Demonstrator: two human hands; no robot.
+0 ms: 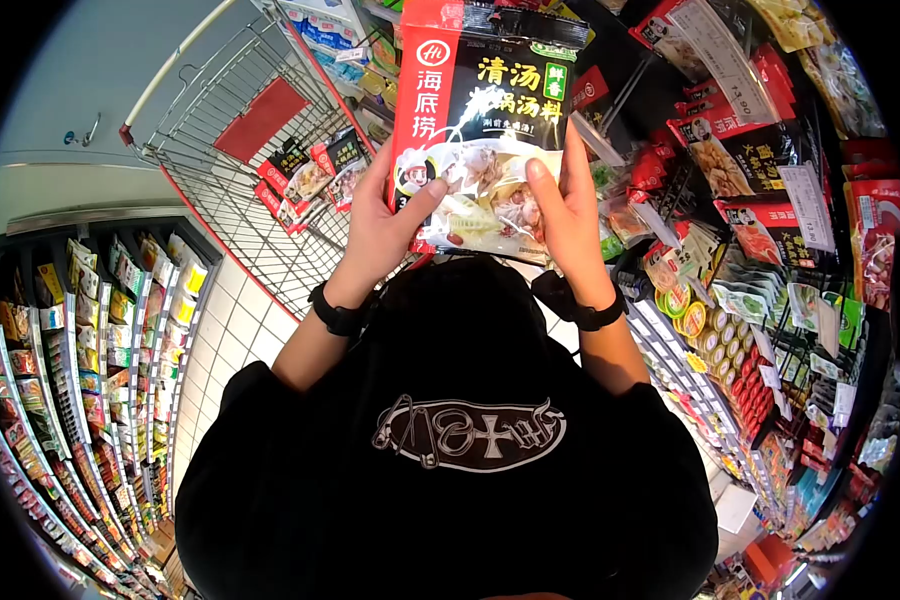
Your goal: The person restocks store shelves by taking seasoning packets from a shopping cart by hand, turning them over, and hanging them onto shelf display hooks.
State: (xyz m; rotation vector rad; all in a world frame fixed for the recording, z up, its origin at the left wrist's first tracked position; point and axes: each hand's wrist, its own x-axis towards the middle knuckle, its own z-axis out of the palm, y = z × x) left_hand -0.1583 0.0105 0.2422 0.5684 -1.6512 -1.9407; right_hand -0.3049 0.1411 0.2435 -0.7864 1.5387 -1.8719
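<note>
A red and black packet of hot pot soup base (490,120) is held up in front of me, its printed face toward the camera. My left hand (390,205) grips its left edge, thumb across the front. On the opposite edge my right hand (568,205) holds it the same way, thumb pressed on the food picture. The fingers behind the packet are hidden. Each wrist wears a black band. Beyond my left hand stands a wire shopping cart (195,110), with several similar packets (305,175) lying in it.
To the right, shelves hold hanging packets (730,165), price tags (808,205) and stacked small tubs (720,345). A long shelf of packaged goods (90,350) runs along the left. White floor tiles (228,335) show between the cart and my body.
</note>
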